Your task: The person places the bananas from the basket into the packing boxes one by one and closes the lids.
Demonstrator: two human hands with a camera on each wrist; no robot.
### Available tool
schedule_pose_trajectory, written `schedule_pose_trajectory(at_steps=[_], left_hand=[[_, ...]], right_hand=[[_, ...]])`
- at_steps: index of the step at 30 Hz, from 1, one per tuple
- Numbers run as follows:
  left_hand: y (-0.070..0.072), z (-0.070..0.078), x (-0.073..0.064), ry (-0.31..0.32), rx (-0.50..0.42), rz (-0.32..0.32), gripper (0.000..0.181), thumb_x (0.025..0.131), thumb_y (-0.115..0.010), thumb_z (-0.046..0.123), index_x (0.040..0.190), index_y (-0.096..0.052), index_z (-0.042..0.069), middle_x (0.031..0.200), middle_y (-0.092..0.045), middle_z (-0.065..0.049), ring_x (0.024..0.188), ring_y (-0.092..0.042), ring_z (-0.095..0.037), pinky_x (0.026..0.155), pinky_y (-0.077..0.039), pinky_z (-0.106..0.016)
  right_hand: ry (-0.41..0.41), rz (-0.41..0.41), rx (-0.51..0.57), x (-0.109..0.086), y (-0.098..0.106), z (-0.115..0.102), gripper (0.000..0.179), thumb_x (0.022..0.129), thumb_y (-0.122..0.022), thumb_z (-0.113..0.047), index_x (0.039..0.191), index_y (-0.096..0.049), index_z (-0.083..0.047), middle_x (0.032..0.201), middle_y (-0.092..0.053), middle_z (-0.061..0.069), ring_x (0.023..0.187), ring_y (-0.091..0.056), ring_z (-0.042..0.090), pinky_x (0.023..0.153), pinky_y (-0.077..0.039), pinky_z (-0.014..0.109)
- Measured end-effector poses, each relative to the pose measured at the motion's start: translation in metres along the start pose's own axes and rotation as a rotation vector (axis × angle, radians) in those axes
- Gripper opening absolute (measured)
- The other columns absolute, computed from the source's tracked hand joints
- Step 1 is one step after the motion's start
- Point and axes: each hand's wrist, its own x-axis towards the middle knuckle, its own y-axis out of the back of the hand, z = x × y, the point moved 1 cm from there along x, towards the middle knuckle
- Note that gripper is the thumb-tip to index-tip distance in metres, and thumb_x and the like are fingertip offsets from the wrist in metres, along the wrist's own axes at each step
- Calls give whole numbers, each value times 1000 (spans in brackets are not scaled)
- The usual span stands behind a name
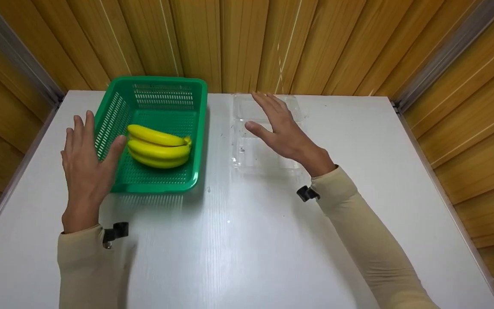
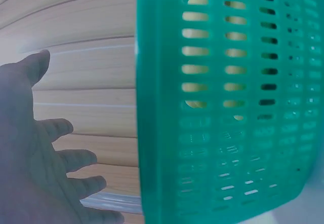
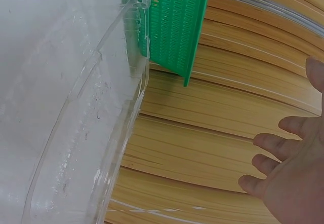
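A bunch of yellow bananas (image 1: 159, 150) lies inside a green perforated basket (image 1: 165, 187) at the back left of the table. My left hand (image 1: 86, 171) hovers by the basket's left wall, fingers straight and thumb spread, holding nothing. In the left wrist view the basket's slotted side (image 2: 217, 148) fills the right half, beside the open left palm (image 2: 45, 163). My right hand (image 1: 283, 133) is held over a clear plastic container (image 1: 268, 159), fingers extended and nothing in them. The right wrist view shows the container's transparent rim (image 3: 63, 117) well apart from the right hand (image 3: 298, 168).
The white table (image 1: 251, 249) meets a wooden slatted wall (image 1: 242, 43) at its back edge, right behind the basket and container. More slatted panels (image 1: 474, 111) stand along the sides, joined by grey metal corner strips.
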Motion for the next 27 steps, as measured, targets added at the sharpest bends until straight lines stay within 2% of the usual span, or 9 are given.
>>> schedule_pose_trajectory(at_steps=[4, 8, 17, 21, 27], left_hand=[[2, -11, -4, 20, -18, 9, 88, 104, -48, 66, 172, -17, 19, 177, -9, -15, 162, -3, -39, 122, 5, -70], [5, -21, -7, 66, -35, 21, 87, 104, -49, 64, 172, -17, 21, 177, -9, -13, 162, -4, -37, 124, 3, -68], [14, -32, -10, 180, -105, 87, 80, 105, -58, 50, 172, -17, 31, 178, -10, 2, 163, -4, -24, 126, -2, -64], [12, -36, -13, 229, -149, 127, 79, 105, -60, 48, 171, -19, 33, 177, -12, 7, 162, -7, -20, 127, -4, -56], [9, -40, -16, 269, -208, 174, 76, 105, -60, 48, 170, -23, 36, 175, -17, 12, 161, -11, -13, 128, -6, -46]], right_hand=[[5, -10, 15, 1, -4, -1, 84, 107, -53, -60, 171, -23, -14, 175, -23, 5, 162, -6, 24, 128, -11, 57], [14, -15, 32, 2, -8, 0, 82, 107, -53, -56, 170, -24, -13, 174, -25, 5, 162, -7, 24, 128, -13, 56], [28, -6, 41, 3, -12, -4, 80, 108, -56, -53, 170, -25, -14, 174, -25, 3, 161, -11, 23, 128, -14, 53], [51, -5, 53, 4, -14, -7, 78, 108, -56, -50, 170, -26, -13, 174, -26, 4, 161, -12, 23, 128, -14, 51], [51, -13, 77, 7, -22, -12, 76, 109, -57, -48, 170, -26, -14, 174, -26, 4, 161, -12, 23, 129, -15, 51]])
